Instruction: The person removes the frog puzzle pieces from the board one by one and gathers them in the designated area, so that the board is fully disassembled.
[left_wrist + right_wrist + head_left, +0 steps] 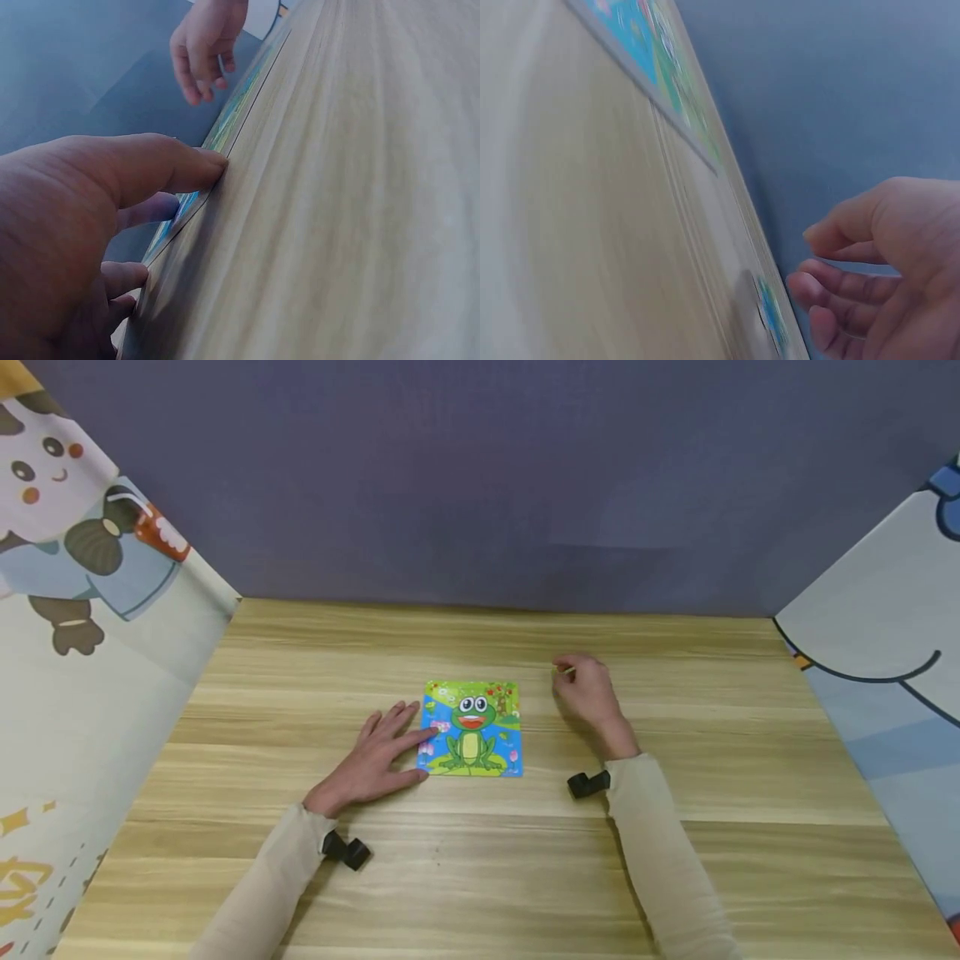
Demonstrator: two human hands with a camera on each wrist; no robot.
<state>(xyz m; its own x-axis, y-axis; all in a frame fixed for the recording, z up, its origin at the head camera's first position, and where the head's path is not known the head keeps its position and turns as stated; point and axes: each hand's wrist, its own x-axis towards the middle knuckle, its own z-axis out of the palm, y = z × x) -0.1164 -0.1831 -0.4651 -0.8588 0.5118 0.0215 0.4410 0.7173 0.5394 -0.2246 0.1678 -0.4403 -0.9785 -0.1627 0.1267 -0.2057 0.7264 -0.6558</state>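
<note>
A square frog puzzle (471, 739) lies flat on the wooden table. My left hand (375, 760) is spread at its left side, with the index fingertip over the picture and the thumb touching the lower left corner; the left wrist view shows the thumb (199, 166) against the edge. To the right of the puzzle, my right hand (588, 693) hovers over the table, fingers loosely bent. The right wrist view shows a gap between its thumb and fingers. Below them a small blue-green puzzle piece (771, 315) lies on the table; in the head view the hand mostly hides it.
The wooden table (480, 868) runs back to a dark blue-grey wall panel (480, 485). Side walls with cartoon prints (60, 527) stand at left and right. A small black device (347, 850) is strapped at each wrist.
</note>
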